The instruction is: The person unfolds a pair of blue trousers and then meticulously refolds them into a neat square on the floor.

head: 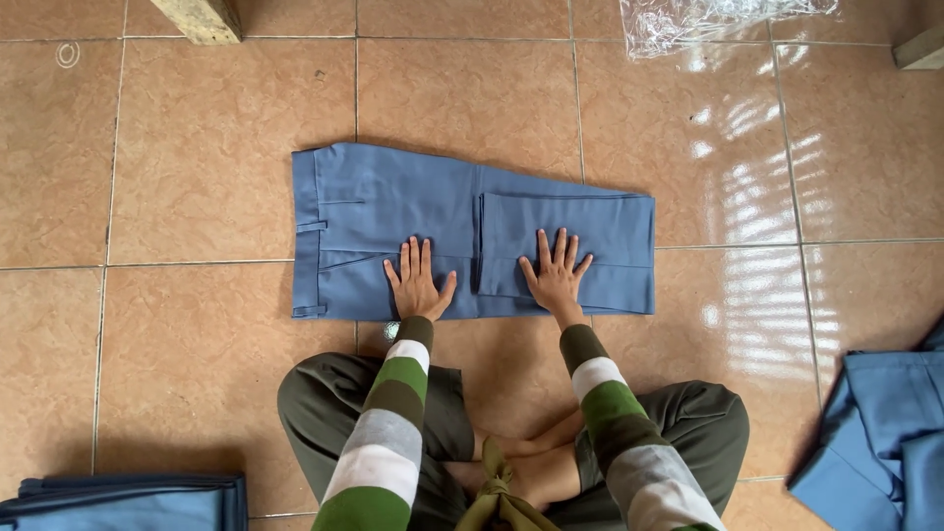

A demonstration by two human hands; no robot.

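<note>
Trousers: blue trousers [393,211] lie flat on the tiled floor [197,177] in the middle of the frame, waistband toward the left, legs folded back so a doubled layer sits on the right half.
Fold: the folded leg part [600,231] forms a neat rectangle at centre right, its left edge a vertical line near the middle of the garment.
Left hand: the left hand [419,285] lies palm down on the lower middle of the trousers, just left of the fold edge, fingers spread and pointing to the top of the frame; it grips nothing, only presses flat.
Right hand: the right hand [557,275] lies palm down on the folded leg part, near its lower left corner, fingers spread wide; flat on the cloth, holding nothing.
Hands apart: the two hands sit side by side, with the fold edge between them.
Sleeves: both arms wear sleeves [383,433] striped green, white and grey, coming up from the bottom centre.
Legs: the person sits cross-legged in dark olive trousers [324,393], at the bottom centre, bare feet [536,472] tucked between the knees.
Stack: folded blue cloth [128,501] at the lower left corner.
Pile: more blue cloth [885,433] at the lower right edge.
Plastic: a crumpled clear bag [708,20] at the top right.
Wood: a wooden post foot [202,18] at the upper left.
</note>
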